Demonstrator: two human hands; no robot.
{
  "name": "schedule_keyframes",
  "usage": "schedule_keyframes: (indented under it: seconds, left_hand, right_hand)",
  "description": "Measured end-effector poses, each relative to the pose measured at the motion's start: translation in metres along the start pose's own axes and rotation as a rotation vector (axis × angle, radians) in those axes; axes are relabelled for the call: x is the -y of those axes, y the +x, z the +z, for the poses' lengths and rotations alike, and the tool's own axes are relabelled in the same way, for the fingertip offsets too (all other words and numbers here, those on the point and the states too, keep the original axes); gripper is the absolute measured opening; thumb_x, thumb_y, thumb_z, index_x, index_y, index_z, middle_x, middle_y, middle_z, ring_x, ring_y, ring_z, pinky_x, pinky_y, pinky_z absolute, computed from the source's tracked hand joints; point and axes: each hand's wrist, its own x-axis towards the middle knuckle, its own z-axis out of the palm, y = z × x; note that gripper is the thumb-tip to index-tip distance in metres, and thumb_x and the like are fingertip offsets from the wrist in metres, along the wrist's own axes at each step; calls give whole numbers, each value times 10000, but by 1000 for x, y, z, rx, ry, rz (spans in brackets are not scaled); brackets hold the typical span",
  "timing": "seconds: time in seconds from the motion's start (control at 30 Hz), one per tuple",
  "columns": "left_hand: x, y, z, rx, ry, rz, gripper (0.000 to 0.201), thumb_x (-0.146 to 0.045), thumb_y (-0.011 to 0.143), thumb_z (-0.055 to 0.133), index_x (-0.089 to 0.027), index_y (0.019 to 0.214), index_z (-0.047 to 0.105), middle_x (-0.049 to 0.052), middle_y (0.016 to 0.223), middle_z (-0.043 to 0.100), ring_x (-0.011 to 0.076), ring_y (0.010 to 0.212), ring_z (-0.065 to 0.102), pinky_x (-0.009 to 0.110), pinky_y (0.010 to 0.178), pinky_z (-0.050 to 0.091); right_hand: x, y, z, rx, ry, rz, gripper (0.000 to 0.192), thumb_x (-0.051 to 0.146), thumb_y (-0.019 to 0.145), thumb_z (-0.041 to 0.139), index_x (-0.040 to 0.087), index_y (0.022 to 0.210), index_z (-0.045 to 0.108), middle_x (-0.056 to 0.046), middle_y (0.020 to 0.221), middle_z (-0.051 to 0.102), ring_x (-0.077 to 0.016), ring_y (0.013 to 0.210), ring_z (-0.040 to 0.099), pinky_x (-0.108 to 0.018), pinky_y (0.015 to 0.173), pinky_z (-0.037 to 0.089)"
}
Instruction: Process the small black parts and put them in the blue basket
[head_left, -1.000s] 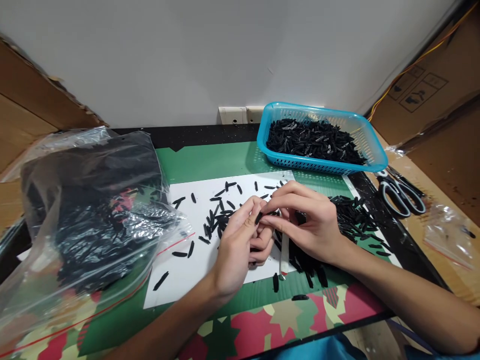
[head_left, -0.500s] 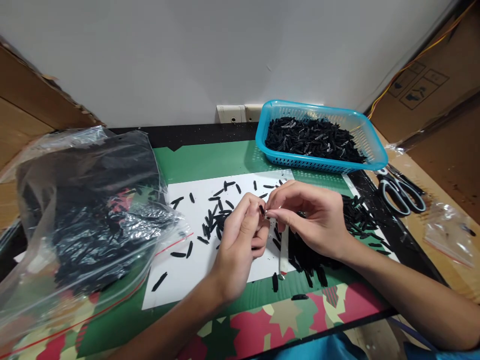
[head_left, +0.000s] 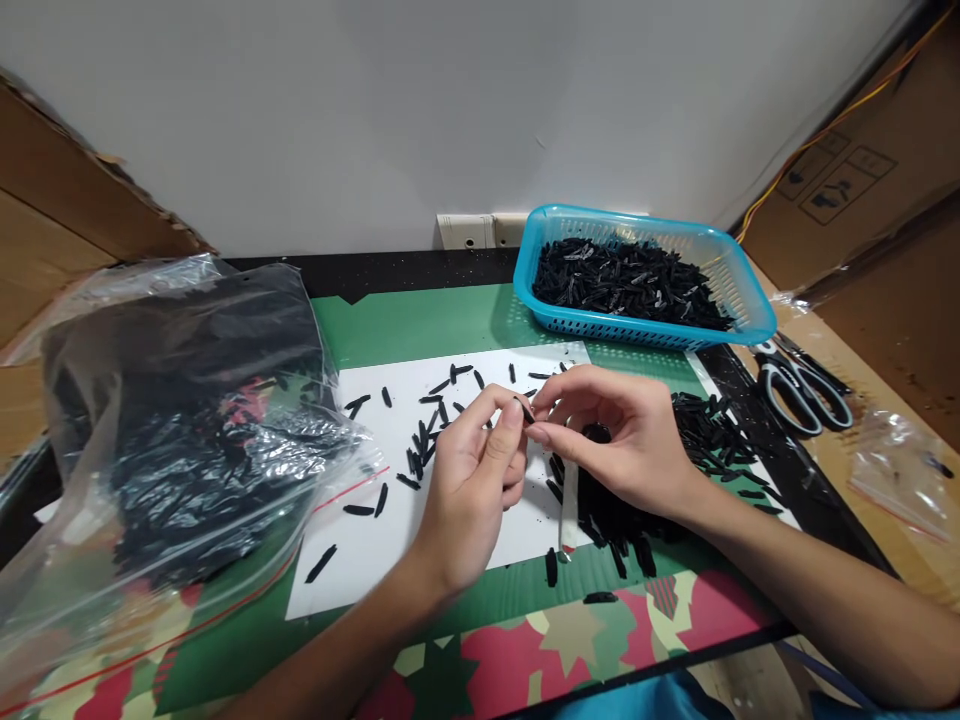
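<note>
A black sliver (head_left: 528, 411) sits at the fingertips of the left hand (head_left: 472, 490), gripped between thumb and forefinger, with one end jutting out toward the right hand (head_left: 626, 435). Its long axis seems to slope down from the left fingertips toward the right thumb. The left hand is the nearer, already in contact. The right hand's thumb and forefinger almost meet at the jutting end; whether they pinch it or stop just beside it, I cannot tell. The sliver looks thin, narrow and dark, mostly hidden by the left thumb. Similar loose black pieces (head_left: 422, 447) lie left of and beyond the left hand on a white sheet (head_left: 330, 597), and a dense black heap (head_left: 709, 440) spreads under and beyond the right hand.
</note>
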Motion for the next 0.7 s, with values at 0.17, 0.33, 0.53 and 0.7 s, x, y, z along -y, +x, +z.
schedule_keyframes:
  seconds: [0.17, 0.33, 0.53, 0.7]
  left_hand:
    - [-1, 2, -2, -26, 22, 31, 288, -481, 1029, 593, -217, 913, 586, -101, 593, 198, 57, 475, 164, 164, 429, 141]
    - [-4, 4, -5, -37, 14, 19, 323, -510, 1024, 586, -211, 903, 570, -102, 594, 196, 59, 478, 176, 164, 430, 133]
    - [-4, 4, -7, -52, -28, 5, 351, -537, 1013, 584, -208, 893, 556, -106, 602, 221, 59, 484, 157, 169, 425, 140]
    - [-4, 4, -7, -28, 29, 2, 359, -526, 976, 634, -175, 901, 626, -106, 578, 227, 63, 485, 140, 201, 417, 130]
  right_hand:
    - [0, 1, -4, -10, -142, -50, 243, 235, 993, 673, 179, 759, 642, 20, 692, 600, -101, 594, 532, -251, 558, 421]
    - [1, 0, -8, 16, -261, -102, 351, 227, 1017, 616, 190, 677, 533, 36, 618, 507, -108, 574, 448, -276, 578, 361]
    - [-4, 0, -5, 115, -356, -213, 300, 200, 951, 662, 215, 1248, 623, -56, 992, 656, -193, 808, 608, -342, 738, 513]
    - [-11, 0, 5, -6, -430, -345, 200, 93, 976, 639, 216, 1122, 698, -59, 942, 723, -190, 800, 674, -309, 698, 544]
